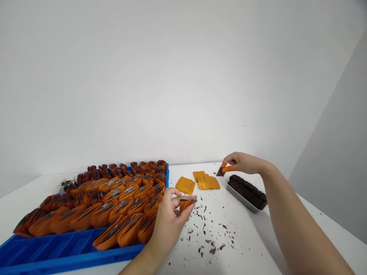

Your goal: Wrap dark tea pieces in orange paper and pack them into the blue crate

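My left hand (172, 215) pinches a small orange pouch (186, 205) between thumb and fingers, its dark mouth facing up. Farther off to the right, my right hand (236, 162) has orange covers on its fingertips. Between them it grips a thin, dark brown flaky piece (220, 171), held just over or touching the table; I cannot tell which. Below that hand stands a metal tray (243, 202) with rows of similar dark pieces (248, 190). Flat golden-yellow square packets (185, 185) lie between the hands, with more yellow squares (212, 182) fanned out beside them.
A blue divided tray (71, 248) fills the left side, packed with many dark-mouthed orange pouches (104, 213); several slots at its front left show bare blue. Dark crumbs (212, 250) are scattered over the white table (237, 236). A white wall (183, 84) rises behind.
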Motion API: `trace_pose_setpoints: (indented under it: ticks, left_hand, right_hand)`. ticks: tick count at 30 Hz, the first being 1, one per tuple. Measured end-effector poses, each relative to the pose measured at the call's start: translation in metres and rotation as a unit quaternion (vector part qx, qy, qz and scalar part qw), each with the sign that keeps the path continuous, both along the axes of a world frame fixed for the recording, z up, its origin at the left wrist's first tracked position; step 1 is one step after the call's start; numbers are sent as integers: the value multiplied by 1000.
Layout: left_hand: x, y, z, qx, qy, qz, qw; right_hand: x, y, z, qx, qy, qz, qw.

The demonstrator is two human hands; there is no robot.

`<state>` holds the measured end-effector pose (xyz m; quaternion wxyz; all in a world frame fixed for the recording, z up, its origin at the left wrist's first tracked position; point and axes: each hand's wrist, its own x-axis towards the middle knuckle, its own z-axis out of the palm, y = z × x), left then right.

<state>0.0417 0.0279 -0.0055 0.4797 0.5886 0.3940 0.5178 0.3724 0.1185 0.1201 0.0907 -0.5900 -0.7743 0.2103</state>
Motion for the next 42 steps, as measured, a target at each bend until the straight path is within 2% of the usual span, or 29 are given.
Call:
trace_pose_setpoints:
  ticks: [2,5,7,9,14,19,24,29,33,37,42]
  left_hand:
    - [1,-1,3,-5,-18,1,1000]
    - [2,-4,7,-15,-28,12,999]
    - [2,-4,10,-18,-22,26,999]
    - [2,-5,11,-17,-18,31,999]
    - [1,-6,11,-7,0,33,999]
    - [1,-6,10,-6,17,35,999]
    - [0,-5,7,-1,31,34,999]
    - [-2,-3,5,50,65,52,995]
    - [-4,-2,7,83,96,77,989]
    - [-4,-3,7,79,102,68,989]
    - [-4,-4,8,71,103,86,988]
  right_hand:
    - [-20,-14,12,38,104,93,989]
    - [-53,-29,20,74,237,212,945]
    - [-73,-35,18,74,286,266,918]
    - [-90,-39,14,56,307,293,904]
    - [-115,-43,7,68,302,324,894]
    - [-121,-42,5,55,270,339,900]
    - [-122,-44,6,64,224,331,915]
    - [-125,-49,10,105,211,306,923]
    - [-127,-54,9,127,161,289,935]
    - [-131,-60,9,135,105,284,943]
    - [-133,-58,9,128,103,293,942]
